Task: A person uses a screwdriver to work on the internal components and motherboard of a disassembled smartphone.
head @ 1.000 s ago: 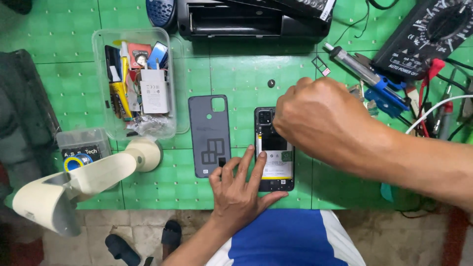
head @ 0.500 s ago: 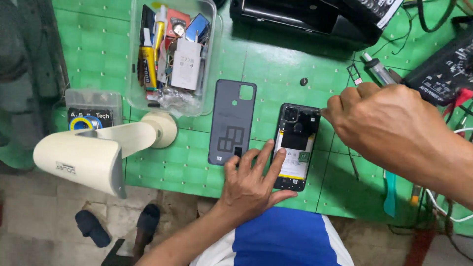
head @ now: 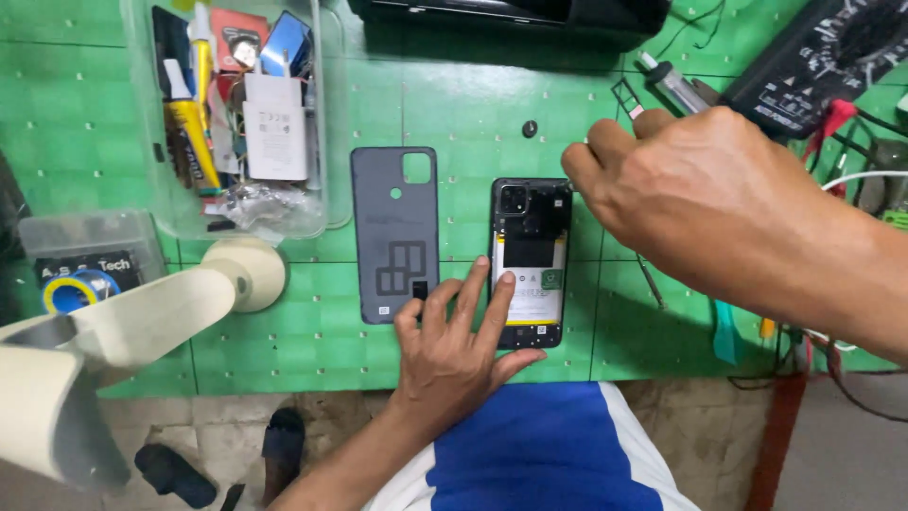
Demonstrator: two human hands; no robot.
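One opened phone, two hands working on it over the green mat.

The opened phone [head: 530,263] is lying flat, its long axis running straight away from the person, camera end pointing to the far side. The left hand [head: 452,350] is spreading open, fingers [head: 498,301] pressing down on the phone's near half and pinning it. The right hand [head: 695,194] is hovering just right of the phone's far corner, fingers pinching together; what they are gripping is too small to tell. Just left of the phone, one grey back cover [head: 395,234] is lying parallel to it. Further left of the phone, one clear parts box [head: 234,114] is sitting, and one cream lamp [head: 142,326].
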